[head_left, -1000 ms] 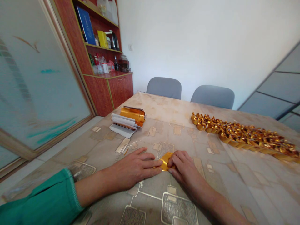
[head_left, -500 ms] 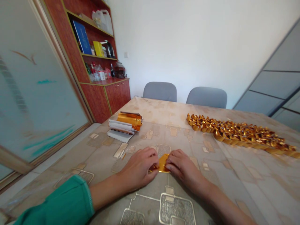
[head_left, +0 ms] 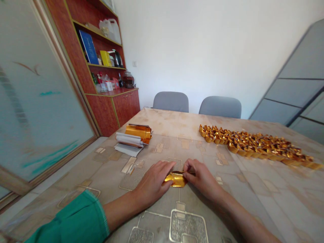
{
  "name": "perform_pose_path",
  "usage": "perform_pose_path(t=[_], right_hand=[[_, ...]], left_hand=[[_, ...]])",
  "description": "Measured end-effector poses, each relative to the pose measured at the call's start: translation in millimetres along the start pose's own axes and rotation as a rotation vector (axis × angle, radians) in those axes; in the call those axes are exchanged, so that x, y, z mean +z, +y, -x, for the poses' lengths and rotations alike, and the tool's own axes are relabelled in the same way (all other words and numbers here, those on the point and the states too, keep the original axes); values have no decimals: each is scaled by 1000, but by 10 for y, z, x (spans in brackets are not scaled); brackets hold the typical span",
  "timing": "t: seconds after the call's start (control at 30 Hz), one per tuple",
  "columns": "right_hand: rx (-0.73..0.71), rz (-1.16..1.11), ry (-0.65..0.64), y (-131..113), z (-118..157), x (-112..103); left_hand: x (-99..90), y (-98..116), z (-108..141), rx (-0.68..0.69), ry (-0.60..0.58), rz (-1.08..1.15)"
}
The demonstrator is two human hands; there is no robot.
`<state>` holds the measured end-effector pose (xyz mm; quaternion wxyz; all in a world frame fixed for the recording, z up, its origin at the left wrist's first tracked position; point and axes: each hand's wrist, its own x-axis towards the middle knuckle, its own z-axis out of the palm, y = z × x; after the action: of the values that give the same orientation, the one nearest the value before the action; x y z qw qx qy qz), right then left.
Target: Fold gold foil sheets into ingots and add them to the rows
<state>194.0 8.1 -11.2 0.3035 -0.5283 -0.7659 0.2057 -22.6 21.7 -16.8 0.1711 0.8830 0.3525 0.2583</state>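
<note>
The person's two bare hands are on the patterned counter (head_left: 253, 206), close to the near edge. A folded piece of gold foil (head_left: 176, 179) lies flat on the counter between them. The right hand (head_left: 201, 179) has a closed grip on the right end of this foil, and its fingers and thumb hold the end against the counter. The left hand (head_left: 153, 180) is open, with the fingers stretched out, and its side touches the left end of the foil. A green sleeve (head_left: 74, 217) covers the left arm up to the wrist.

Farther away, on the left part of the counter, is a stack of white papers (head_left: 128, 142), and a curled sheaf of gold foil (head_left: 138, 132) lies on it. On the right part lies a long, dense band of folded gold ingot shapes (head_left: 255, 145). Behind the counter stand two grey chairs (head_left: 170, 102) (head_left: 220, 107), side by side against a white wall (head_left: 192, 50). At the far left is a red wooden cabinet (head_left: 111, 114) with shelves. On these shelves are a blue book (head_left: 87, 46), an electric kettle (head_left: 116, 58) and a glass jar (head_left: 128, 80).
</note>
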Motion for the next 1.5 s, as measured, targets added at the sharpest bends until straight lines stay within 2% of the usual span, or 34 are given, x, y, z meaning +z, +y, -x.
perform_pose_path(t=[0.17,0.33,0.57,0.73,0.9,1.0,1.07,1.17,1.23,1.33,1.5], right_hand=[[-27,-244,19,-137,53,-67],[-97,-190,104,-255,76,-107],[-129,-236,93,-305,87,-90],[-108,-329,37,-235,102,-165],[-33,-335,97,-38,69,-306],[73,-473,148,-2,48,-370],[135,-560,171,-76,61,-337],[141,-717,-51,-291,119,-130],[77,-800,-107,-420,159,51],[72,-869,-53,-496,191,232],[67,-952,-6,-444,178,252]], left_hand=[[-25,46,-23,-104,24,164],[-37,131,-27,-114,117,254],[-37,115,-31,40,140,181],[-64,82,-16,116,193,154],[-156,131,-40,50,246,218],[-198,160,-67,-113,359,345],[-201,180,-85,-231,460,450],[-168,237,-102,-294,542,554],[-136,295,-103,-297,563,604],[-96,375,-95,-286,561,653],[-47,390,-112,-313,518,729]])
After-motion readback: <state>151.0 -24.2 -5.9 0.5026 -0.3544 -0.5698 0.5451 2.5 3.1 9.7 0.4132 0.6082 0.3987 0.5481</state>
